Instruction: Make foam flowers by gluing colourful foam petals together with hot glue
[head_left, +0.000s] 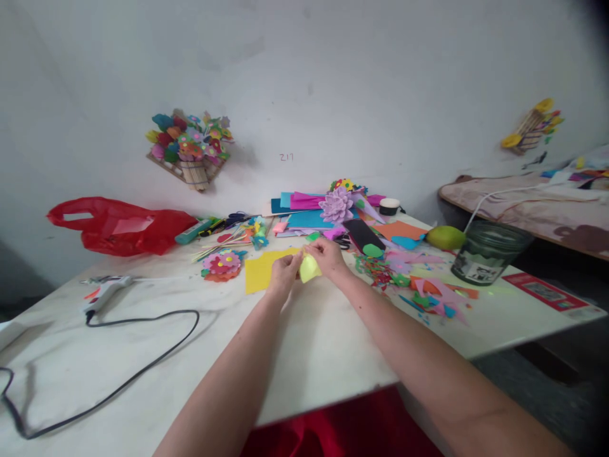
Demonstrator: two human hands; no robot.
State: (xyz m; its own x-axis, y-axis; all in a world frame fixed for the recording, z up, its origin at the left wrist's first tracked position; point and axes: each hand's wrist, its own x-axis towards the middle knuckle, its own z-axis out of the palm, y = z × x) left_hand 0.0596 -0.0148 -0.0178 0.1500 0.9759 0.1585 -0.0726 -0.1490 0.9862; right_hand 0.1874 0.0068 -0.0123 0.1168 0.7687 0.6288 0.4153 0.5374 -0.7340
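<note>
Between both hands I hold a small pale yellow piece of sheet [310, 270], perhaps paper or foam. My left hand [284, 274] pinches its left side, and my right hand [328, 257] grips its upper right edge. The fingertips of both hands almost meet at the top of the piece. A larger, deeper yellow sheet [259, 271] lies flat on the table, partly under my left hand. Left of it rests a layered pink and purple flower [222, 264].
A glue gun [107, 295] with a black cord lies at left, near a red plastic bag [124, 225]. Coloured sheets [309, 219] and a lilac flower [337, 205] are at the back. Scraps [438, 295], a green pomelo-like fruit [446, 237] and a glass jar [483, 257] stand right.
</note>
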